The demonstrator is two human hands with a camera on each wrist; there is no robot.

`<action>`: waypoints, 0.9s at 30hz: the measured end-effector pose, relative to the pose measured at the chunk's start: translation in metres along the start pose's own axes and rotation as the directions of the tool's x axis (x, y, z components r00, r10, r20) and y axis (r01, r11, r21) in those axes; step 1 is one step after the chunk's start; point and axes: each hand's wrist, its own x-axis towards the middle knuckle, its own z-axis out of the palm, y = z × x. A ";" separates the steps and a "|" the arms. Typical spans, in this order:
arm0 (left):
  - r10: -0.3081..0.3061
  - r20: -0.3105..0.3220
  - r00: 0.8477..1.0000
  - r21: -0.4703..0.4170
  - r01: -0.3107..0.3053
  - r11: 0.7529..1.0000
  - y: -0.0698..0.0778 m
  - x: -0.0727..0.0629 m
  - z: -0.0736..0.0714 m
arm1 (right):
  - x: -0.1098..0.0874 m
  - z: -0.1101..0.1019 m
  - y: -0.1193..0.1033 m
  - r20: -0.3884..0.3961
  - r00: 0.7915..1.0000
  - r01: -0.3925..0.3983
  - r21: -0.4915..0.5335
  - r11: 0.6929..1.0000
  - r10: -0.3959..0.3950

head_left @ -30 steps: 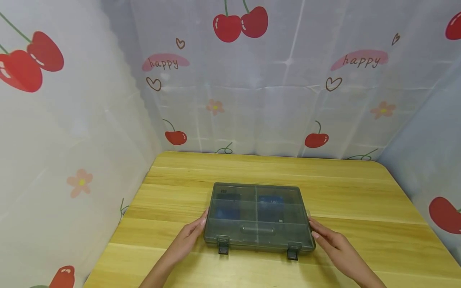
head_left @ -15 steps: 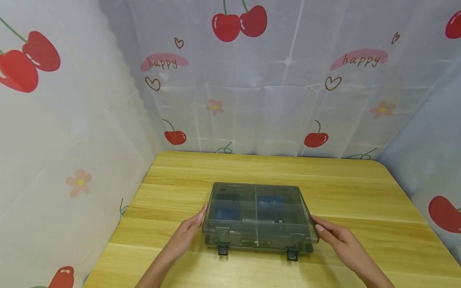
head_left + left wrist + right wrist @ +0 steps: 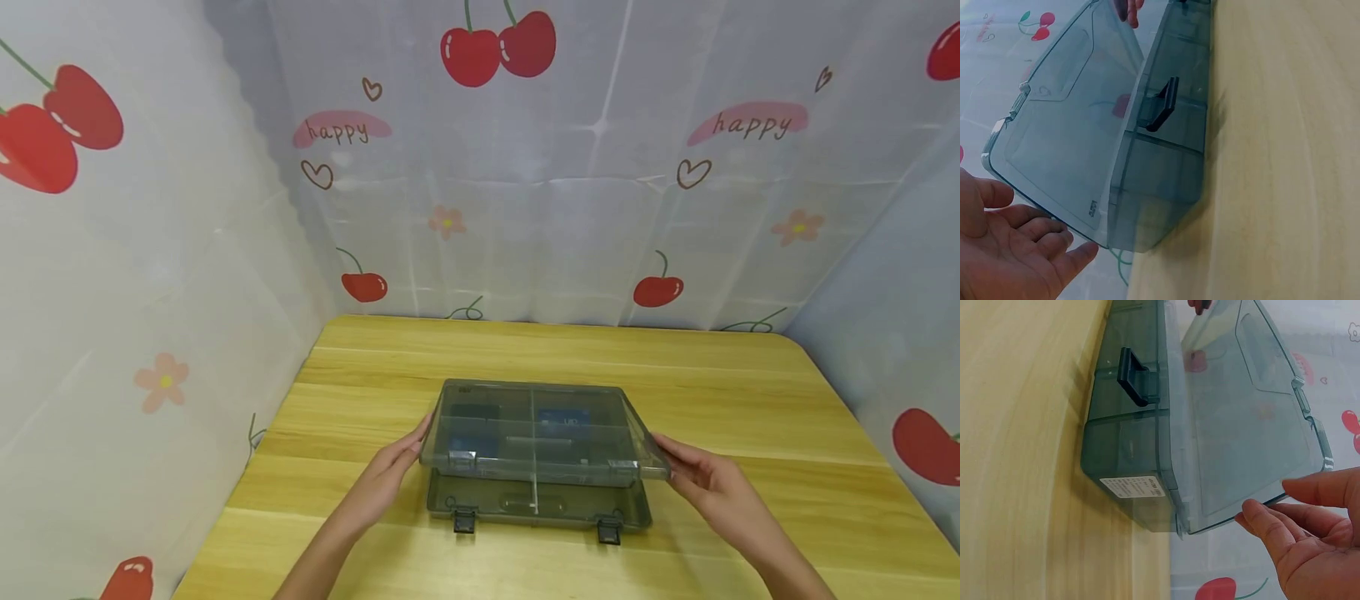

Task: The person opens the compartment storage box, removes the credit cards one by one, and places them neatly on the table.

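A grey translucent storage box (image 3: 480,500) with compartments sits on the table, its front latches (image 3: 464,522) hanging down. Its hinged lid (image 3: 480,467) is tilted up at the front, with a gap above the box's front wall. My left hand (image 3: 386,483) holds the lid's left edge, fingers and thumb along the rim in the left wrist view. At the lid's right front corner, my right hand (image 3: 720,492) pinches the edge between thumb and fingers. Blue items (image 3: 566,421) show dimly through the lid; their kind is unclear.
The wooden table (image 3: 750,400) extends around the box on all sides. A white curtain (image 3: 525,233) printed with cherries stands behind it and along both sides. A white label (image 3: 1132,487) is stuck on the box's right end.
The lid's front edge has risen from the shut box, opening a widening gap above the front wall. Both hands have moved up slightly with it, while the base has stayed put.
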 end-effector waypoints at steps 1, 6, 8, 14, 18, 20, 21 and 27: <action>0.003 0.001 1.000 -0.001 -0.003 1.000 0.001 0.001 0.000 | 0.001 0.000 -0.001 -0.003 1.000 -0.011 0.009 1.000 0.011; 0.037 0.023 0.999 -0.014 -0.037 0.999 0.003 0.005 -0.002 | 0.003 0.001 -0.004 -0.042 0.999 -0.033 0.008 0.999 0.033; 0.045 0.032 0.998 -0.015 -0.045 0.999 0.004 0.007 -0.003 | 0.004 0.001 -0.005 -0.064 0.998 -0.018 -0.017 1.000 0.017; 0.047 0.020 0.999 0.006 -0.047 0.999 0.009 0.011 -0.006 | 0.006 -0.001 -0.009 -0.106 0.994 0.013 -0.077 0.997 -0.021; 0.065 -0.008 0.998 0.017 -0.065 0.998 0.011 0.015 -0.007 | 0.006 -0.002 -0.012 -0.131 0.990 0.033 -0.124 0.992 -0.049; 0.080 -0.017 0.997 0.025 -0.079 0.997 0.012 0.017 -0.008 | 0.007 -0.003 -0.013 -0.145 0.987 0.046 -0.155 0.987 -0.069; 0.086 -0.023 0.996 0.031 -0.085 0.996 0.013 0.018 -0.008 | 0.008 -0.003 -0.014 -0.152 0.985 0.051 -0.170 0.984 -0.077; 0.079 -0.053 0.995 0.075 -0.075 0.994 0.019 0.023 -0.010 | 0.012 -0.007 -0.016 -0.186 0.975 0.074 -0.236 0.969 -0.120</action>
